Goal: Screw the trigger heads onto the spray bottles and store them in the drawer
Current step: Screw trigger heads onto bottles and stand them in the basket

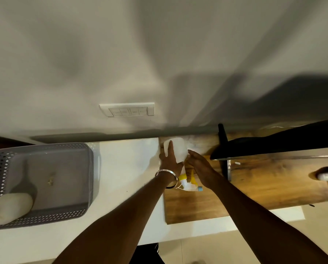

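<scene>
A white spray bottle [178,149] lies tilted over the seam between the white counter and the wooden board, its base toward the wall. My left hand [168,162] wraps around its body. My right hand [199,166] closes around the neck end. A yellow and white trigger head [188,182] with a blue nozzle tip sits at that neck, between my wrists; whether it is threaded on is hidden by my hands. A second white bottle [9,207] lies in the grey basket at the left.
The grey perforated basket [64,214] stands on the white counter [121,168]. A wooden board [254,187] spans the right, with a black monitor stand [224,141] and dark screen above it. A switch plate [128,109] is on the wall.
</scene>
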`<action>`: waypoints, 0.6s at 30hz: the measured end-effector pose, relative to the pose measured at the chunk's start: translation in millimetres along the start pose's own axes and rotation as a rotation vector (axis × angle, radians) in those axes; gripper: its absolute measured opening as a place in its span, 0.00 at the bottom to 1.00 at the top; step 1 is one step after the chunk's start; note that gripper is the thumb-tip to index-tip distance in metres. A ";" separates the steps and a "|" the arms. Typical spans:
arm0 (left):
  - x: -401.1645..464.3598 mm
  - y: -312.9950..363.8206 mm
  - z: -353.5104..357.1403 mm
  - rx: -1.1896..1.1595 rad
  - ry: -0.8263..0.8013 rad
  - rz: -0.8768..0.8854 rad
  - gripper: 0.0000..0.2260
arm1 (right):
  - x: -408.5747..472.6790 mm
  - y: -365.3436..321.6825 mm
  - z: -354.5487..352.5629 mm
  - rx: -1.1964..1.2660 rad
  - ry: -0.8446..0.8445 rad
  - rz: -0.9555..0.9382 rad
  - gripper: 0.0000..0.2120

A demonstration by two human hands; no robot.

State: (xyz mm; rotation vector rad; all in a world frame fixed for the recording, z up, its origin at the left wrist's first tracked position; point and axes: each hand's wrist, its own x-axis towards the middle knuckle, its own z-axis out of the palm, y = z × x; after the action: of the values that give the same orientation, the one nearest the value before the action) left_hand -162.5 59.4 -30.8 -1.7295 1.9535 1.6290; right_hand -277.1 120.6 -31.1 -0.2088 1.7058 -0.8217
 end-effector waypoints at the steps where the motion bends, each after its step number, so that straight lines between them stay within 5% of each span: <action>1: -0.7 -3.0 -5.4 -0.006 -0.014 -0.042 0.39 | -2.6 -1.3 1.8 -0.007 -0.012 -0.005 0.14; 12: -49.3 -22.4 -79.4 -0.361 -0.180 -0.223 0.25 | -62.7 -27.0 32.1 0.026 -0.127 -0.047 0.12; 18: -90.5 -35.6 -134.3 -0.372 -0.039 -0.310 0.20 | -94.8 -42.1 106.4 0.049 -0.090 -0.092 0.19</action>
State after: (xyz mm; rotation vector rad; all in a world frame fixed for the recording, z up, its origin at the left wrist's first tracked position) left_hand -28.5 32.4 62.9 -1.9789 1.3386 1.9720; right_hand -162.5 97.0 60.6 -0.2886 1.5997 -0.9077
